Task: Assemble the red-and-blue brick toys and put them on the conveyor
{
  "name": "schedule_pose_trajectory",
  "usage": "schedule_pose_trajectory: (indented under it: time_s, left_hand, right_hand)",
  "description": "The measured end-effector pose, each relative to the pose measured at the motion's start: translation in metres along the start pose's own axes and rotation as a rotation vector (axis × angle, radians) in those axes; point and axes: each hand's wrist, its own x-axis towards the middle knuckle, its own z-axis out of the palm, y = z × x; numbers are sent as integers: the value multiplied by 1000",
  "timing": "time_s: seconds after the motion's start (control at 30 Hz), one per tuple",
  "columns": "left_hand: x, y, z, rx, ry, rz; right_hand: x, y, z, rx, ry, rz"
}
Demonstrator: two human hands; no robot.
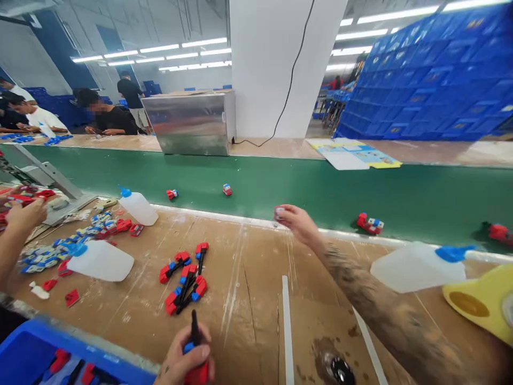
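Observation:
At the bottom centre, my left hand [184, 355] is closed around a red and blue toy part [196, 371] with a black stick-like arm pointing up. My right hand [300, 227] is stretched forward to the near edge of the green conveyor belt [264, 182]. Its fingers pinch a small red and whitish toy piece [278, 213], mostly hidden by the fingers. Between my hands and to the left, several red, blue and black toy parts [186, 283] lie in a loose pile on the brown worktable [248, 299]. Small red, white and blue toy vehicles [371, 223] sit spaced along the belt.
White bottles with blue caps lie left [100, 261] and right [417, 267], beside a yellow object [481, 302]. A blue bin [80, 342] holds more parts. A co-worker's hands [26, 214] handle red parts at left. A metal box [196, 123] stands beyond the belt.

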Motion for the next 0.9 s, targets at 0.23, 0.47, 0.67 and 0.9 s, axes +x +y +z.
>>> schedule_pose_trajectory:
  time_s: [0.23,0.47,0.67,0.9]
  left_hand:
    - [-22,13,63,22,-212,7]
    - [-23,10,96,379,-395,103]
    - [-17,16,137,725,-453,352]
    - [-13,27,192,1466,-982,1079]
  right_hand:
    - [-161,49,-87,804,69,206]
    - [-213,75,-89,1148,133,218]
    - [-213,83,-84,1279,100,229]
    - [-211,82,-79,1285,76,174]
